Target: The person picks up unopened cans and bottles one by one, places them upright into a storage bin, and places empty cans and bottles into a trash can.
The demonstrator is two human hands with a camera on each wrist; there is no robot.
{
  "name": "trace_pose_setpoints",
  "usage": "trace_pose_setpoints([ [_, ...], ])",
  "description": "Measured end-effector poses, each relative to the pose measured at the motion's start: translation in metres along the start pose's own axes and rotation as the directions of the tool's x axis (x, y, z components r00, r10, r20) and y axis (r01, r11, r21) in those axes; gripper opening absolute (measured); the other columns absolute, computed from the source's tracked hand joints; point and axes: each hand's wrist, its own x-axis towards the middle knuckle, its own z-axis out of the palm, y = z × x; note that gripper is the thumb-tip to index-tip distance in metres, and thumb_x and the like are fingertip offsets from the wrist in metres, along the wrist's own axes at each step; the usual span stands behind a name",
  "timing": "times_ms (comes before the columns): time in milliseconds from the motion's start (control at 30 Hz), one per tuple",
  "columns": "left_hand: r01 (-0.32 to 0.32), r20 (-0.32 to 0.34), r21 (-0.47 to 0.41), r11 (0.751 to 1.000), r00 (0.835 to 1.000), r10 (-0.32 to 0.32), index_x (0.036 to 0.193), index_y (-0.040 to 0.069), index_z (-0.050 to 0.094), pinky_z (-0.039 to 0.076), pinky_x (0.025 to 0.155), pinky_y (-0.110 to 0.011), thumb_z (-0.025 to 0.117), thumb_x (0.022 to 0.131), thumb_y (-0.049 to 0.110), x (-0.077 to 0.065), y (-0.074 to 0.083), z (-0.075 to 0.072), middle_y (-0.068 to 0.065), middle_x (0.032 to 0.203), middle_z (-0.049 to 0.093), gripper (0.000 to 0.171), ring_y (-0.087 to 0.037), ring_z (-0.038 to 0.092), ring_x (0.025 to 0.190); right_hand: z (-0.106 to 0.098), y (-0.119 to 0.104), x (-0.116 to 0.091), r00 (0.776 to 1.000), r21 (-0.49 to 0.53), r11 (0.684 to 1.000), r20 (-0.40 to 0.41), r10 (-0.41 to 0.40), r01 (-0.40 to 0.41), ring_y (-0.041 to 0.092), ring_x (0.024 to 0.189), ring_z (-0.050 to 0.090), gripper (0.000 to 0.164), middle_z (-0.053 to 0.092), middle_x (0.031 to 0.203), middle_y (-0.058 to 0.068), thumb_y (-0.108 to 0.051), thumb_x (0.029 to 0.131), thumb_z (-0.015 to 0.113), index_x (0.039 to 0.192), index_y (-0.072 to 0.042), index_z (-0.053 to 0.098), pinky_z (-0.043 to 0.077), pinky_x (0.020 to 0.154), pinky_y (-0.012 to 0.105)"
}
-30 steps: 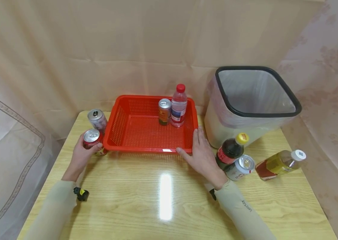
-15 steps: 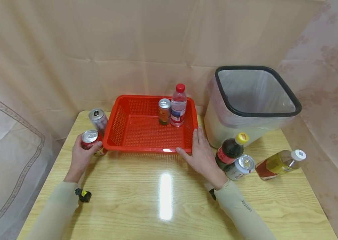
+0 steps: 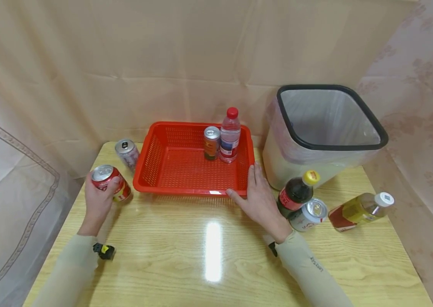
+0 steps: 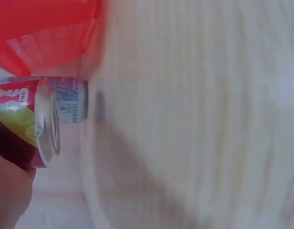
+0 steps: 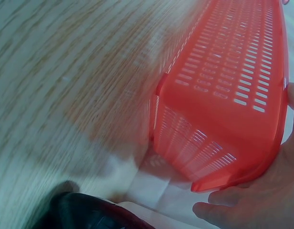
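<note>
My left hand [image 3: 98, 205] grips a red soda can [image 3: 121, 186] at the table's left side, thumb across its front. The can leans, and in the left wrist view its silver base appears raised off the tabletop. Just behind it, a pale patterned can [image 3: 129, 156] stands beside the red plastic basket [image 3: 178, 190]. My right hand [image 3: 261, 204] rests on the basket's front right corner with straight fingers; the right wrist view shows the fingers along the rim. Inside the basket, an orange can [image 3: 211, 145] and a red-capped water bottle [image 3: 229, 138] stand upright.
A trash bin [image 3: 289, 164] with a black rim and clear liner stands right of the basket. Before it are a yellow-capped cola bottle [image 3: 292, 198], a white can [image 3: 305, 219] and a white-capped tea bottle [image 3: 356, 211]. A curtain [image 3: 185, 64] hangs behind the table [image 3: 162, 256].
The red can has moved left, away from the basket, in my left hand, and now leans. The pale can has shifted slightly right. My right hand has stayed on the basket corner.
</note>
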Motion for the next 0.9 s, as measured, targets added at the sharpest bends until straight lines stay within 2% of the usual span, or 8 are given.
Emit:
trace_pose_setpoints([
  [167,-0.006,-0.016,-0.034,0.999,1.000,0.006,0.142,0.001,0.042,0.044,0.094,-0.016,0.070,0.095,0.014,-0.001,0.009,0.000,0.017,0.111,0.053,0.056,0.000,0.053,0.105,0.001,0.001,0.000,1.000,0.002,1.000,-0.002,0.003,-0.003,0.041,0.157,0.012,0.121,0.002,0.172,0.020,-0.086,0.088,0.043,0.165,0.000,0.005,0.025,0.121,0.060],
  [467,-0.037,-0.019,-0.099,0.994,0.999,0.035,0.136,0.012,0.045,0.045,0.094,-0.017,0.071,0.096,0.016,-0.010,0.035,0.000,0.012,0.116,0.056,0.048,-0.006,0.055,0.109,0.000,0.001,0.000,1.000,0.006,1.000,-0.005,-0.004,0.004,0.040,0.157,0.011,0.122,0.002,0.172,0.020,-0.087,0.088,0.043,0.165,0.000,0.005,0.026,0.121,0.060],
  [733,-0.038,0.009,-0.082,0.996,0.999,0.039,0.145,0.009,0.039,0.045,0.100,-0.022,0.071,0.097,0.016,-0.015,0.051,0.001,0.013,0.123,0.053,0.058,-0.007,0.052,0.116,0.000,0.000,0.000,1.000,0.009,1.000,-0.004,-0.004,0.004,0.040,0.157,0.011,0.122,0.003,0.172,0.020,-0.086,0.088,0.044,0.165,0.000,0.005,0.026,0.121,0.060],
  [900,-0.075,0.014,-0.109,0.991,0.997,0.077,0.144,0.011,0.039,0.045,0.101,-0.022,0.071,0.096,0.014,-0.018,0.062,0.003,0.011,0.125,0.053,0.058,-0.011,0.051,0.118,-0.001,0.000,0.000,1.000,0.013,1.000,0.003,0.005,-0.005,0.040,0.157,0.011,0.121,0.001,0.172,0.019,-0.085,0.088,0.045,0.165,-0.001,0.003,0.026,0.120,0.060],
])
